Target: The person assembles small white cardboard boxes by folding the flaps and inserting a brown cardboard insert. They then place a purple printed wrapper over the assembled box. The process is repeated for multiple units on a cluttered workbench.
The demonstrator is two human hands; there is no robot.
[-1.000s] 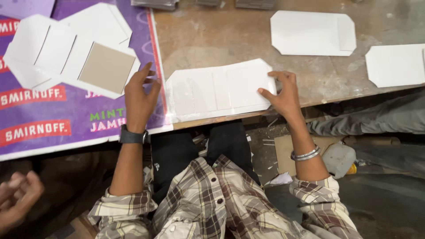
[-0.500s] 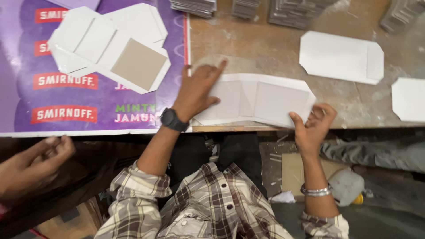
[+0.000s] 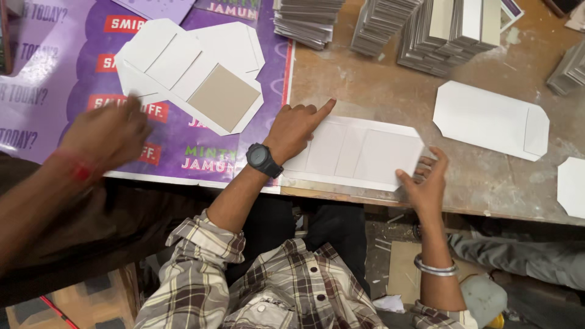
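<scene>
A white creased card blank [image 3: 356, 152] lay flat at the near edge of the workbench [image 3: 378, 97], its long axis running along that edge, left end toward the purple poster sheet [image 3: 73, 55] and right end toward the open bench. Its near right corner slightly overhung the edge.

The left hand [image 3: 295, 128] rested palm-down on the blank's left end, forefinger stretched out and pointing toward the far right, other fingers loosely curled; it pressed the card and grasped nothing. A dark watch [image 3: 264, 160] sat on that wrist. The right hand [image 3: 426, 180] was at the blank's near right corner, fingers spread, thumb and fingertips pinching the card's edge lightly. A metal bangle [image 3: 436, 268] circled that wrist.

To the left, on the poster sheet, lay a larger unfolded white blank with a brown board square [image 3: 223, 97] set on it, just beside the left hand. Another person's hand [image 3: 106, 137], blurred, hovered over the poster's near edge; whether it held anything could not be told.

To the right, well apart from the held blank, a second white blank [image 3: 490, 119] lay flat, with part of a third [image 3: 573, 186] at the right edge. Stacks of grey board [image 3: 426, 30] stood along the far edge. Nothing lay between the hands and the blank.
</scene>
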